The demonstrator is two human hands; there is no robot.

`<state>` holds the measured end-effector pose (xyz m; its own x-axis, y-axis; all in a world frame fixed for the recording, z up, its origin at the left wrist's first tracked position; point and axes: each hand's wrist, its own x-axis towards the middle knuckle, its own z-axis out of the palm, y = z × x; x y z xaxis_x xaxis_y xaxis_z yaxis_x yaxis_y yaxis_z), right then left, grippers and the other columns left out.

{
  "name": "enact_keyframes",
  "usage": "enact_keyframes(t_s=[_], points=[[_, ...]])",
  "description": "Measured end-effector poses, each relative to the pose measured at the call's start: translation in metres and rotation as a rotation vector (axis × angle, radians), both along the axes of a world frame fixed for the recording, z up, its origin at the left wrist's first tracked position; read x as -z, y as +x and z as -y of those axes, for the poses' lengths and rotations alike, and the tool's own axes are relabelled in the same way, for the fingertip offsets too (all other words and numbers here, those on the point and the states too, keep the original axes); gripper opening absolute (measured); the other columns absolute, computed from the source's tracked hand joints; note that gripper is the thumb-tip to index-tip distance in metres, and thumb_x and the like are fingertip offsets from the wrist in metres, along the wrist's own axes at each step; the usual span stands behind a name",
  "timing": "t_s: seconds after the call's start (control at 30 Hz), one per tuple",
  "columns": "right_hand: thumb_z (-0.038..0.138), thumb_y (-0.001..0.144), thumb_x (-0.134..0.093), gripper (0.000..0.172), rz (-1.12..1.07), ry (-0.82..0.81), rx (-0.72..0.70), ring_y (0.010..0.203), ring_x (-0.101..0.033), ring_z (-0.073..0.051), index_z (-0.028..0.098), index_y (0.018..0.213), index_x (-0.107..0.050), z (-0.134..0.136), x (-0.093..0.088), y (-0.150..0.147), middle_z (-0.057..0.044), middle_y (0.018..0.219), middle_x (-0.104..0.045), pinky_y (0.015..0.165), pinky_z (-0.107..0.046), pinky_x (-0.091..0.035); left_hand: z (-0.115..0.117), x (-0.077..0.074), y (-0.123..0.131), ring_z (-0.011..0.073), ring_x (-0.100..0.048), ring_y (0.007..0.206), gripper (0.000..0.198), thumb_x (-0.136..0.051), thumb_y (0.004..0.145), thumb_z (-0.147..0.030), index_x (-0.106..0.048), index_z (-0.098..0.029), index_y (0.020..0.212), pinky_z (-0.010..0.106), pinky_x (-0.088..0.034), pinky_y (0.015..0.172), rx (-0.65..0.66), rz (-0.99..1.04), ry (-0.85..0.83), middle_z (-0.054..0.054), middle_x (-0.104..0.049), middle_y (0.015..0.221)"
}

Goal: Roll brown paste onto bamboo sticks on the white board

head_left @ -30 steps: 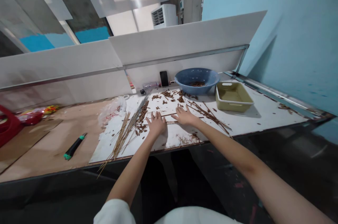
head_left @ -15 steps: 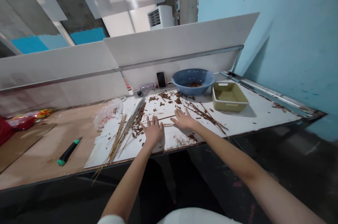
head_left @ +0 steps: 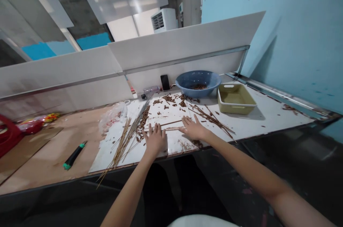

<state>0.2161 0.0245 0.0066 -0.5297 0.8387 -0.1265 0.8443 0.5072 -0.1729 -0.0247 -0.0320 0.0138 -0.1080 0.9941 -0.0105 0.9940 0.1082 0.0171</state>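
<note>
My left hand (head_left: 155, 138) lies flat on the white board, fingers spread and palm down. To its right my right hand (head_left: 194, 129) is also flat, its fingers stretched out. A thin dark-brown stick (head_left: 173, 123) spans the gap between them near the fingertips. Just below it runs a thinner reddish-brown strand (head_left: 173, 129), whose ends go under or beside the hands; I cannot tell which. Left of my left hand lies a bundle of thin sticks (head_left: 122, 145), some tan and some grey. Several brown sticks (head_left: 213, 120) rest beyond my right hand.
Brown crumbs (head_left: 168, 98) are scattered over the white board (head_left: 174, 145). Behind stand a blue basin (head_left: 198, 92) with brown bits inside, an olive tray (head_left: 237, 108) and a phone (head_left: 165, 82). A black-and-green utility knife (head_left: 74, 156) and a plastic bag (head_left: 111, 116) lie left.
Both hands have slid toward the table's near edge, and the gap between them is a little wider. The view has shifted slightly.
</note>
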Motion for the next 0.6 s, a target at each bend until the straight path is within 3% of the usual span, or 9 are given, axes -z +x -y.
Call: enact_keyframes(t_s=[0.13,0.23,0.33,0.47,0.6], points=[[0.065,0.114,-0.032,0.076,0.015,0.005,-0.005,0.176,-0.011,-0.040,0.026,0.179,-0.037,0.002,-0.001,0.004,-0.017,0.188,-0.024,0.138,-0.075,0.000,-0.001,-0.005,-0.003,0.0415,0.000,0.177,0.068,-0.027,0.115,-0.045,-0.040,-0.024,0.179,0.081,-0.002,0.136,-0.018,-0.024,-0.019,0.004,-0.024,0.189],[0.062,0.115,-0.023,0.079,-0.013,0.017,0.086,0.177,-0.006,-0.039,0.019,0.181,-0.031,-0.006,-0.010,-0.005,-0.017,0.188,-0.023,0.139,-0.073,-0.001,-0.015,-0.016,0.003,0.0426,-0.003,0.177,0.068,-0.027,0.115,-0.043,-0.043,-0.021,0.177,0.080,0.000,0.137,-0.053,-0.012,0.008,0.008,-0.024,0.189],[0.066,0.114,-0.021,0.084,-0.018,0.026,0.119,0.177,-0.003,-0.039,0.015,0.181,-0.028,0.006,-0.010,-0.009,-0.018,0.188,-0.023,0.139,-0.072,0.004,-0.008,-0.013,0.008,0.0439,-0.005,0.177,0.068,-0.029,0.114,-0.043,-0.046,-0.019,0.176,0.079,0.002,0.138,-0.050,-0.040,0.067,0.011,-0.030,0.187],[0.066,0.115,-0.023,0.083,-0.042,0.027,0.088,0.177,-0.008,-0.039,0.017,0.181,-0.029,0.035,-0.004,-0.009,-0.021,0.187,-0.027,0.139,-0.072,0.005,0.016,0.008,0.016,0.0412,-0.011,0.177,0.070,-0.031,0.114,-0.042,-0.035,-0.021,0.181,0.075,-0.003,0.140,0.059,-0.074,0.095,0.012,-0.029,0.187],[0.048,0.119,-0.025,0.066,-0.057,-0.009,-0.122,0.176,-0.014,-0.035,0.025,0.182,-0.029,0.024,-0.015,-0.025,-0.019,0.187,-0.027,0.140,-0.071,-0.005,-0.001,0.013,0.038,0.0354,-0.020,0.176,0.076,-0.042,0.110,-0.037,-0.030,-0.018,0.182,0.061,-0.019,0.142,0.297,-0.040,-0.022,0.013,-0.026,0.188]])
